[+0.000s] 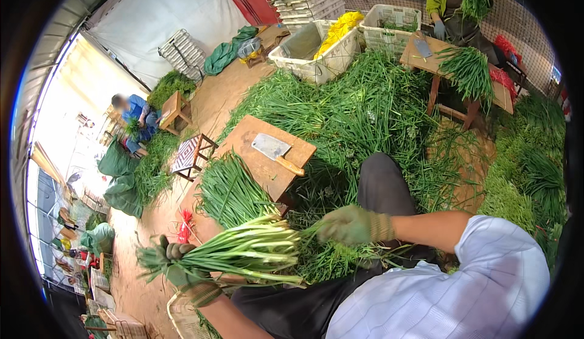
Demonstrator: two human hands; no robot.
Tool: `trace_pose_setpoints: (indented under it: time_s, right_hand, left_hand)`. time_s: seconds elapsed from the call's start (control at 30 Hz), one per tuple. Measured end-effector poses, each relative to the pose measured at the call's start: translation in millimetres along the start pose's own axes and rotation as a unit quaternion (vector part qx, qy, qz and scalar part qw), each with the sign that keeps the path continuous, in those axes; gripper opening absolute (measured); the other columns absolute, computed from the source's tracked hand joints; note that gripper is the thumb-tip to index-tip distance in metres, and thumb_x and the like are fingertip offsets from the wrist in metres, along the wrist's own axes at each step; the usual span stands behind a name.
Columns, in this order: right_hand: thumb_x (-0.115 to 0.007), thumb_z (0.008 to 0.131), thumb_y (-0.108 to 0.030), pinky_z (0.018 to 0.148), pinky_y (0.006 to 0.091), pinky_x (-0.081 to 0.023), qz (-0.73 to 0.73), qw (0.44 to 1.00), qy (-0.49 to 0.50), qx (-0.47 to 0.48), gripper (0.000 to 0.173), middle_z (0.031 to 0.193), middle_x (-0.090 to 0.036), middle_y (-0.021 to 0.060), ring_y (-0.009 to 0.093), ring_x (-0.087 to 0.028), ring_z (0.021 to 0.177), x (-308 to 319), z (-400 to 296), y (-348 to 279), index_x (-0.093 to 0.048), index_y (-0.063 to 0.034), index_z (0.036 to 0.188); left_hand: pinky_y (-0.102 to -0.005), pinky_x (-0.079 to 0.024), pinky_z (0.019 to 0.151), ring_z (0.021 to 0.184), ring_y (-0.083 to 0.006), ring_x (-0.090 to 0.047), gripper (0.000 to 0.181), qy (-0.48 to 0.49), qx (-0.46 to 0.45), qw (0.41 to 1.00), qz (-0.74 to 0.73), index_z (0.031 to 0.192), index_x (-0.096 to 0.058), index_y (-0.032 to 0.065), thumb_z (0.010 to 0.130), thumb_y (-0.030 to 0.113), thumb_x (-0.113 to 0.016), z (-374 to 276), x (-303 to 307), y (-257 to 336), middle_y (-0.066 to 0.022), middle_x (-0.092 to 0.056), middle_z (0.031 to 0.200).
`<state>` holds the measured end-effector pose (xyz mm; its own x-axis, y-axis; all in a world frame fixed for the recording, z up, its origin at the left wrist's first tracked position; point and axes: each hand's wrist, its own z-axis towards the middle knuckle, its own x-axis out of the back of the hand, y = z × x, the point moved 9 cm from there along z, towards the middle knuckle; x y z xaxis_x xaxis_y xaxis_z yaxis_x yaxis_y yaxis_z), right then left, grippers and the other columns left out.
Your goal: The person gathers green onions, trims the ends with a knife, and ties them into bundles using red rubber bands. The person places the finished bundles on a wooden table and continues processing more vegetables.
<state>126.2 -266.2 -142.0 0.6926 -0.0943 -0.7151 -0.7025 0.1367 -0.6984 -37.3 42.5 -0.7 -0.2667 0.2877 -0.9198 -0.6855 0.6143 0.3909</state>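
My left hand (180,263), in a dirty green glove, grips a bunch of garlic chives (246,250) by its leafy end. The pale cut stems point right, towards my right hand (349,225). That gloved hand is blurred, with a few loose green leaves (311,229) at its closed fingertips. Beyond the bunch, more chives (230,184) lie heaped on a low wooden bench (285,140). A cleaver (271,146) with a wooden handle rests flat there. Red plastic ties (185,227) sit at the bench's near left part.
Loose greens (360,99) cover the floor ahead. Behind them stand a white plastic crate (315,65) with yellow material and a second crate (392,33). One co-worker (456,15) sits at another bench (502,95); another person (137,115) sits far left. A patterned stool (189,154) stands beyond my bench.
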Motion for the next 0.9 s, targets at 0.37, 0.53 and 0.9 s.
trace_pose_setpoints:
  time_s: [0.37, 0.53, 0.9]
  right_hand:
    - [-0.065, 0.091, -0.035, 0.062, 0.0258, -0.056, 0.217, 0.957, -0.129, -0.142, 0.051, 0.107, -0.064, 0.0048, 0.013, -0.065, 0.079, -104, 31, 29, -0.046, -0.0123, 0.133]
    - [-0.060, 0.094, -0.042, 0.043, 0.0197, -0.047, 0.125, 0.973, -0.153, -0.121, 0.045, 0.093, -0.062, 0.0002, 0.006, -0.058, 0.059, -130, 29, 14, -0.049, -0.0156, 0.129]
    - [-0.052, 0.097, -0.045, 0.066, 0.0357, -0.053, -0.412, 0.888, -0.200, -0.045, 0.052, 0.087, -0.066, 0.0100, 0.022, -0.065, 0.076, -12, -72, -3, -0.053, -0.0010, 0.125]
  left_hand:
    - [-0.0293, -0.042, 0.065, 0.057, -0.0117, -0.038, 0.036, -0.223, 0.120, 0.957, -0.139, 0.071, -0.044, 0.0155, 0.104, 0.028, -0.037, -7, -26, -47, 0.0057, -0.037, 0.060]
    - [-0.0307, -0.044, 0.060, 0.054, -0.0137, -0.044, 0.039, -0.333, 0.116, 0.924, -0.149, 0.075, -0.046, 0.0097, 0.105, 0.029, -0.029, -26, -77, -56, -0.0002, -0.041, 0.056]
    - [-0.0264, -0.044, 0.053, 0.050, -0.0116, -0.047, 0.042, -0.385, 0.004, 0.917, -0.101, 0.114, -0.050, -0.0113, 0.104, 0.025, -0.031, -17, -113, 31, -0.0018, -0.045, 0.053]
